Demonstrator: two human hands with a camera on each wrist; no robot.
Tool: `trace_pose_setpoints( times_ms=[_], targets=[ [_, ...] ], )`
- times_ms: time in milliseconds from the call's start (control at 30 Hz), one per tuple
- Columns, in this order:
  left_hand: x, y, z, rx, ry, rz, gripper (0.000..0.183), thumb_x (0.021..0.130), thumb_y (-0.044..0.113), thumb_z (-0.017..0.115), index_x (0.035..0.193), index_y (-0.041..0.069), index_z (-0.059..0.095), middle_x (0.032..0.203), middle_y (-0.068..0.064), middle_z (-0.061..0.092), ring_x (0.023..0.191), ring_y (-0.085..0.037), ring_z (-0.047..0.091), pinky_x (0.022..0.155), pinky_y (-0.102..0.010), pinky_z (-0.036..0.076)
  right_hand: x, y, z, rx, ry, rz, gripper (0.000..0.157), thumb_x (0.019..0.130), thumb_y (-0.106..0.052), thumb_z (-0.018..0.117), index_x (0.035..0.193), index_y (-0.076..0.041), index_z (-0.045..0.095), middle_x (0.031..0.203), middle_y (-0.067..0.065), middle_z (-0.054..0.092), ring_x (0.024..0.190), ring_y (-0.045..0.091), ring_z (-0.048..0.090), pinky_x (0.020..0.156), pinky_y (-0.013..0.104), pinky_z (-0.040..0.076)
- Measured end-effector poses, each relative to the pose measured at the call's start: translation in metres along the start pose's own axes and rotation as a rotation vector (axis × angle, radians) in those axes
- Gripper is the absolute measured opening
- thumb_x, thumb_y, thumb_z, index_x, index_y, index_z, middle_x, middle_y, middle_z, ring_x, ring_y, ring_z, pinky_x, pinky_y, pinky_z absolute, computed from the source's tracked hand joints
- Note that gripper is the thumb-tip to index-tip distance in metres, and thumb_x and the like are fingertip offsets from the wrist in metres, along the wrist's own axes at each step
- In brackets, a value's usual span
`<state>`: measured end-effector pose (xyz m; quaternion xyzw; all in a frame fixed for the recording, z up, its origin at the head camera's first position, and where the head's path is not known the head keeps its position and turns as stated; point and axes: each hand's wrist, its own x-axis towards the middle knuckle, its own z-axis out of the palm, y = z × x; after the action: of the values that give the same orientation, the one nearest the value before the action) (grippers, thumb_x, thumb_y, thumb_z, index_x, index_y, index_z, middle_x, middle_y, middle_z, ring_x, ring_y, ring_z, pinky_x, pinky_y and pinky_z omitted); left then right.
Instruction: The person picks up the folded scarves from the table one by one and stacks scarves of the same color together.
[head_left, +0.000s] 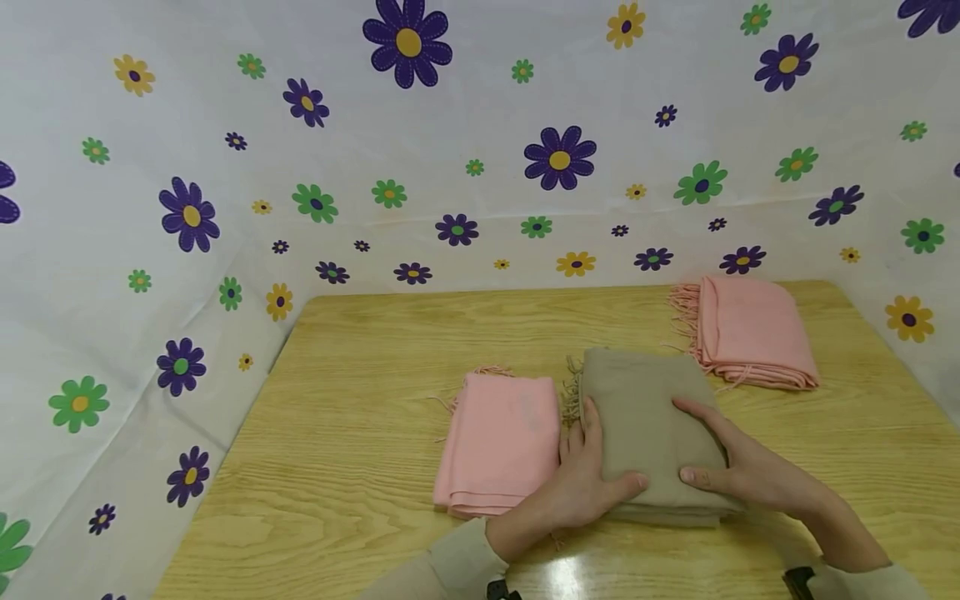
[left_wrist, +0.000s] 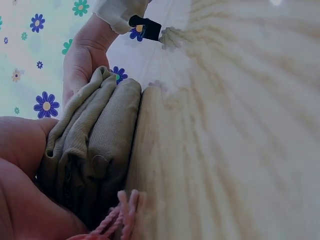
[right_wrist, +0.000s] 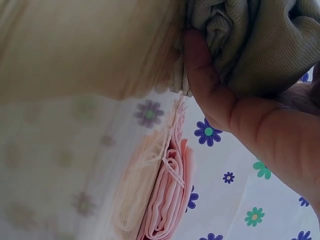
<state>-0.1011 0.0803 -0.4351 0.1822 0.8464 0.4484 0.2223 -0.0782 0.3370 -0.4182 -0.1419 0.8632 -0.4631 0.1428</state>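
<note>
Left-hand grip [head_left: 581, 487] and right-hand grip [head_left: 765, 473] holding one folded khaki cloth [head_left: 648, 425], two folded pink cloths [head_left: 506, 437], one table [head_left: 352, 408]

Two pink folded cloths [head_left: 504, 437] [head_left: 757, 329]; one khaki folded cloth [head_left: 651, 433]; one wooden table [head_left: 360, 367].

The left forearm [head_left: 450, 560] and right forearm [head_left: 847, 533] slant forward toward each other, the left grip [head_left: 581, 487] with its index finger [head_left: 592, 425] straight ahead and thumb [head_left: 626, 486] stretched inward, the right grip [head_left: 757, 467] opposite, index finger and thumb extended and parted, the two thumb tips apart.
</note>
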Motion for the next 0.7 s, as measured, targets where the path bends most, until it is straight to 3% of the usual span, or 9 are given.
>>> trace_pose_setpoints(
  times_ms=[367, 500, 700],
  targets=[
    [-0.001, 0.009, -0.008, 0.056, 0.03, 0.004, 0.11, 0.09, 0.054, 0.065, 0.159, 0.014, -0.012, 0.158, -0.03, 0.012, 0.145, -0.041, 0.018, 0.11, -0.056, 0.032, -0.003, -0.003, -0.007, -0.022, 0.02, 0.01, 0.083, 0.093, -0.027, 0.071, 0.158, -0.019, 0.02, 0.154, 0.03, 0.02, 0.129, 0.046, 0.038, 0.092, 0.055, 0.04],
    [-0.002, 0.013, -0.023, 0.084, 0.015, 0.032, 0.101, 0.091, 0.045, 0.065, 0.16, 0.013, -0.001, 0.155, -0.032, 0.017, 0.14, -0.043, 0.027, 0.106, -0.055, 0.036, -0.004, -0.004, -0.013, -0.018, 0.015, 0.001, 0.082, 0.093, -0.027, 0.071, 0.157, -0.014, 0.022, 0.155, 0.03, 0.019, 0.131, 0.048, 0.035, 0.093, 0.055, 0.041],
    [0.002, 0.025, -0.056, 0.186, 0.038, 0.074, 0.082, 0.092, 0.031, 0.061, 0.158, 0.008, 0.018, 0.153, -0.029, 0.025, 0.138, -0.044, 0.03, 0.106, -0.059, 0.033, -0.007, -0.006, -0.029, 0.028, 0.008, 0.016, 0.083, 0.093, -0.022, 0.07, 0.156, -0.005, 0.019, 0.155, 0.029, 0.021, 0.119, 0.045, 0.048, 0.078, 0.035, 0.052]
  ],
)
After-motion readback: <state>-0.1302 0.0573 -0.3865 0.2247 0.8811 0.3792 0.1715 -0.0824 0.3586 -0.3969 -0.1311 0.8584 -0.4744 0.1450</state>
